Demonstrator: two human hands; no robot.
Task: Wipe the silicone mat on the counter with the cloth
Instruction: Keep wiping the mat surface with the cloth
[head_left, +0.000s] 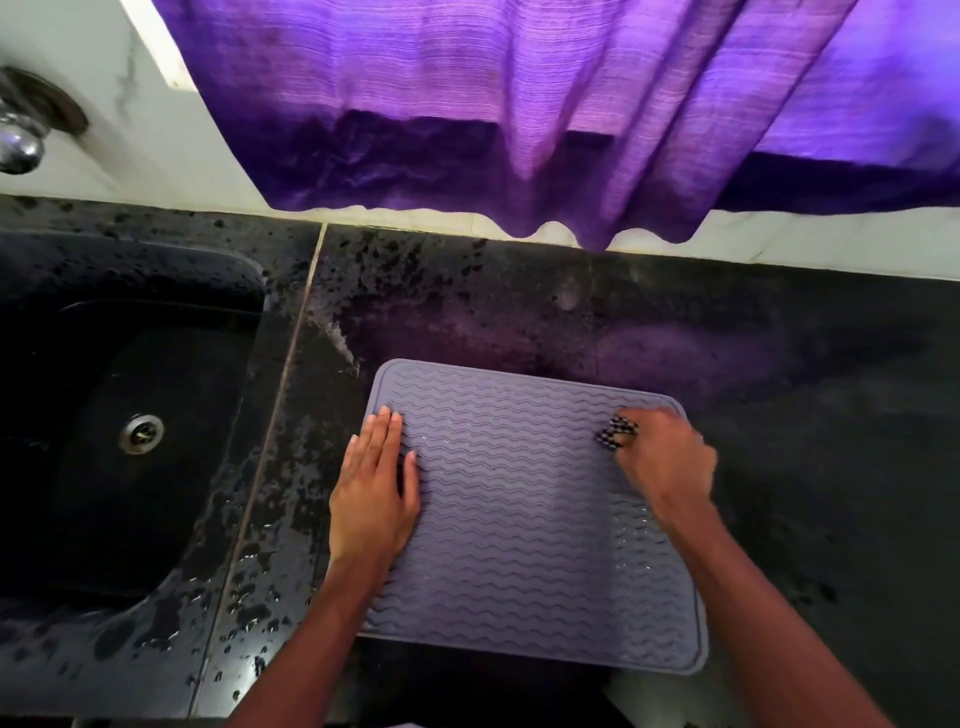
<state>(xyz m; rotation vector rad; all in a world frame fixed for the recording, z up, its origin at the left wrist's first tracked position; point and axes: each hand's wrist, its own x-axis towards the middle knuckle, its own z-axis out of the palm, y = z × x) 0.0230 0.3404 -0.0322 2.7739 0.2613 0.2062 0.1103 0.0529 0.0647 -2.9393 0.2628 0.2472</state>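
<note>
A grey-purple silicone mat (519, 519) with wavy ridges lies flat on the black counter (805, 467). My left hand (376, 483) rests flat on the mat's left edge with straight fingers. My right hand (667, 457) is on the mat's far right part, its fingers curled round a small dark checked cloth (615, 431) that pokes out at the fingertips. Most of the cloth is hidden under that hand. Water drops glisten on the mat's right side.
A black sink (130, 415) with a metal drain is set in the counter to the left. A chrome tap (21, 140) sticks out at the top left. A purple curtain (519, 104) hangs over the counter's back edge. The counter is wet and speckled.
</note>
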